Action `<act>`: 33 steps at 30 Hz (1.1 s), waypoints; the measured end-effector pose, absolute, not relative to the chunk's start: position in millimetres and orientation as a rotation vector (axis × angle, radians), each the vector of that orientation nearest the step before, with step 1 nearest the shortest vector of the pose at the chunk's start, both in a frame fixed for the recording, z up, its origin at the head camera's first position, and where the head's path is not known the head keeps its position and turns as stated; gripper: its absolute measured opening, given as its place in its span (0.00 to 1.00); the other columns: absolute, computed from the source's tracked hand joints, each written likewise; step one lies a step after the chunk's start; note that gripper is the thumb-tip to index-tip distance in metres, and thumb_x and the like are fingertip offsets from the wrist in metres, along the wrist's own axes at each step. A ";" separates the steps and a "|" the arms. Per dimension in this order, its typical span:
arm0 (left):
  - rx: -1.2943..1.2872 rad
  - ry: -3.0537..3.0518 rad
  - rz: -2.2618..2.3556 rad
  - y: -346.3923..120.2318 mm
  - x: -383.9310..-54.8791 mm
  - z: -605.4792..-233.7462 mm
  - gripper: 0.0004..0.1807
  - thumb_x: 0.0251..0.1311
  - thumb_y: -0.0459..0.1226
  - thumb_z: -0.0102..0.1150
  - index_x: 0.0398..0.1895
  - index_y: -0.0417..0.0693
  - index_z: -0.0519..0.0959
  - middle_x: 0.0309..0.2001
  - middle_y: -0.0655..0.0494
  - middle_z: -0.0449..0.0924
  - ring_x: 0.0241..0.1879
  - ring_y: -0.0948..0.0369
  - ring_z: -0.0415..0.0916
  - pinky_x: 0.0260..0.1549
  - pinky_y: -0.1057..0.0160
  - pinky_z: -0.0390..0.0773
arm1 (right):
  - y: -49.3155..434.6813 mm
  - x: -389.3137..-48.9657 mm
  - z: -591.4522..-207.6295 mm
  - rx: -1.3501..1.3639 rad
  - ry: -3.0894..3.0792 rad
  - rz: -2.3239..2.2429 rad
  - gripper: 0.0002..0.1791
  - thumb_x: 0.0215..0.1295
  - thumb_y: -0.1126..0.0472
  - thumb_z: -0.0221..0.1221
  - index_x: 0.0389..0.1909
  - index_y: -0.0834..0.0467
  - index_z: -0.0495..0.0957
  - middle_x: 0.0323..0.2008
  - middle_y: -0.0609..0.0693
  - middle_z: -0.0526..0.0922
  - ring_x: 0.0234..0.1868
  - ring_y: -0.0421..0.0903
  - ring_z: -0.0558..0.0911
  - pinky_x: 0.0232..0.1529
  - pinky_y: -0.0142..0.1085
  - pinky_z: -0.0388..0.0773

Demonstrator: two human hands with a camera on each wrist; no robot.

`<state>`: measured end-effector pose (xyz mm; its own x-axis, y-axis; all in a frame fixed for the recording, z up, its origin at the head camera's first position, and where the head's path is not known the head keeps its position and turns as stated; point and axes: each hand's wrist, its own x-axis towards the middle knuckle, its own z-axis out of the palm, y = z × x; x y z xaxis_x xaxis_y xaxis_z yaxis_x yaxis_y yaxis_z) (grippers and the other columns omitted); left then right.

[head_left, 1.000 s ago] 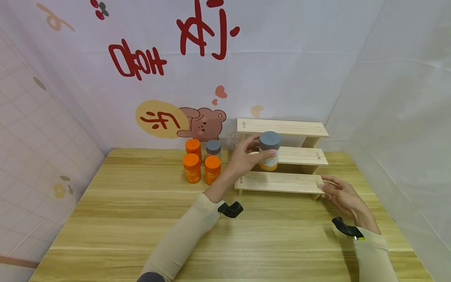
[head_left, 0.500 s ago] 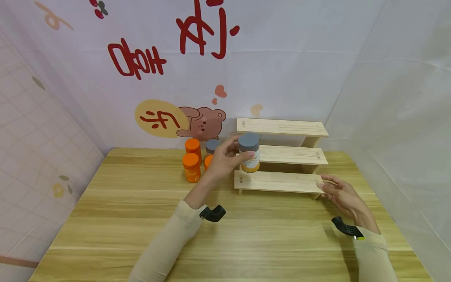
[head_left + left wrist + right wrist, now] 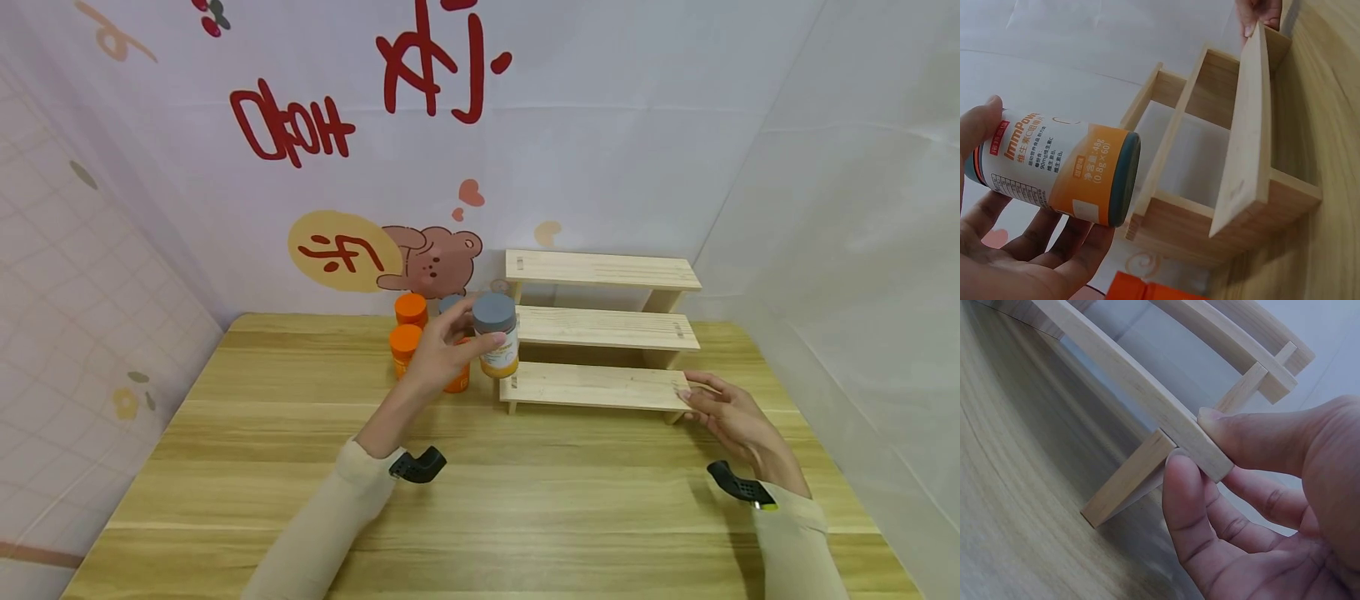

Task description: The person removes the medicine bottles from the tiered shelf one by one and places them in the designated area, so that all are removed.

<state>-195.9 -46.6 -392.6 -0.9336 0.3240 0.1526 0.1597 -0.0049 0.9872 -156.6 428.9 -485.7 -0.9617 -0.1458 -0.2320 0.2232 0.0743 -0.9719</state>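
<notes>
My left hand (image 3: pixel 441 348) holds a supplement bottle (image 3: pixel 497 337) upright, thumb on the near side and fingers behind. Its grey-blue lid is on, and the left wrist view shows a white and orange label (image 3: pixel 1054 165). The bottle is raised off the table, in front of the left end of a three-tier wooden shelf (image 3: pixel 592 387). At the shelf's right end, my right hand (image 3: pixel 731 421) pinches the end of the lowest board (image 3: pixel 1166 415) between thumb and fingers. Its thumb lies on top, with a fingertip underneath, beside the leg.
Several bottles stand left of the shelf: orange-lidded ones (image 3: pixel 406 343) and a grey-lidded one (image 3: pixel 452 303), partly hidden by my left hand. A printed cloth wall (image 3: pixel 615 167) rises behind the table (image 3: pixel 525 500), and a white cloth (image 3: pixel 862 275) hangs on the right.
My left hand has carried the grey-lidded bottle leftward, from in front of the shelf's middle tier to its left end, and slightly lower. The right hand and the shelf have stayed put.
</notes>
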 end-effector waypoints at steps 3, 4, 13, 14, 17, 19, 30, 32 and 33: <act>0.490 2.146 2.065 -52.8 -192.6 -396.1 0.27 0.64 0.39 0.69 0.67 0.59 0.75 0.58 0.49 0.80 0.58 0.53 0.77 0.58 0.57 0.79 | 429.2 -156.5 -485.5 0.074 2.070 -1.986 0.30 0.77 0.60 0.58 0.74 0.56 0.59 0.50 0.39 0.80 0.48 0.34 0.80 0.46 0.30 0.84; 0.478 2.148 2.061 -54.8 -191.3 -397.0 0.27 0.64 0.39 0.70 0.66 0.58 0.76 0.57 0.49 0.80 0.58 0.53 0.77 0.58 0.57 0.80 | 429.4 -156.5 -485.5 0.074 2.064 -1.991 0.30 0.77 0.60 0.58 0.74 0.56 0.59 0.50 0.39 0.80 0.48 0.34 0.80 0.46 0.30 0.84; 0.426 2.186 1.991 -72.5 -181.7 -405.8 0.31 0.63 0.41 0.71 0.69 0.56 0.73 0.62 0.48 0.78 0.65 0.51 0.74 0.71 0.48 0.70 | 429.8 -154.6 -487.2 0.072 2.045 -2.016 0.31 0.77 0.62 0.57 0.75 0.58 0.57 0.50 0.40 0.79 0.47 0.34 0.81 0.46 0.30 0.84; 0.428 2.185 1.985 -74.1 -180.1 -407.0 0.31 0.63 0.41 0.71 0.69 0.57 0.73 0.62 0.48 0.78 0.65 0.51 0.74 0.71 0.47 0.70 | 429.5 -154.4 -487.4 0.066 2.044 -2.019 0.32 0.77 0.62 0.57 0.75 0.58 0.56 0.50 0.40 0.79 0.47 0.35 0.81 0.46 0.30 0.84; 0.455 2.186 1.981 -78.8 -175.1 -410.6 0.30 0.63 0.39 0.71 0.69 0.55 0.73 0.62 0.48 0.79 0.64 0.51 0.75 0.70 0.47 0.71 | 429.1 -155.0 -488.5 0.055 2.050 -2.018 0.33 0.77 0.62 0.57 0.76 0.60 0.55 0.50 0.40 0.79 0.47 0.34 0.81 0.45 0.30 0.84; 0.472 2.181 1.991 -81.2 -171.1 -413.2 0.30 0.62 0.38 0.71 0.68 0.55 0.74 0.61 0.47 0.79 0.61 0.52 0.76 0.67 0.49 0.74 | 428.3 -155.6 -488.8 0.060 2.059 -2.008 0.33 0.77 0.61 0.58 0.76 0.59 0.55 0.50 0.40 0.79 0.47 0.34 0.81 0.45 0.30 0.84; 0.482 2.188 1.939 -94.1 -154.5 -430.7 0.28 0.61 0.38 0.73 0.65 0.56 0.76 0.59 0.49 0.80 0.59 0.53 0.77 0.62 0.55 0.79 | 428.5 -156.6 -487.0 0.080 2.054 -2.013 0.33 0.76 0.61 0.58 0.76 0.58 0.56 0.50 0.40 0.78 0.47 0.34 0.80 0.45 0.30 0.84; 0.457 2.192 1.927 -96.3 -152.8 -434.3 0.29 0.61 0.38 0.73 0.66 0.56 0.76 0.60 0.49 0.80 0.60 0.53 0.76 0.63 0.53 0.79 | 428.7 -156.3 -487.0 0.077 2.049 -2.018 0.31 0.76 0.61 0.58 0.75 0.57 0.57 0.50 0.40 0.78 0.47 0.34 0.80 0.45 0.30 0.84; 0.447 2.194 1.922 -97.3 -152.2 -435.9 0.29 0.61 0.39 0.73 0.66 0.56 0.76 0.60 0.49 0.79 0.60 0.52 0.76 0.63 0.53 0.79 | 428.9 -156.2 -487.1 0.075 2.048 -2.020 0.30 0.77 0.61 0.58 0.74 0.57 0.58 0.50 0.40 0.78 0.47 0.34 0.80 0.45 0.29 0.84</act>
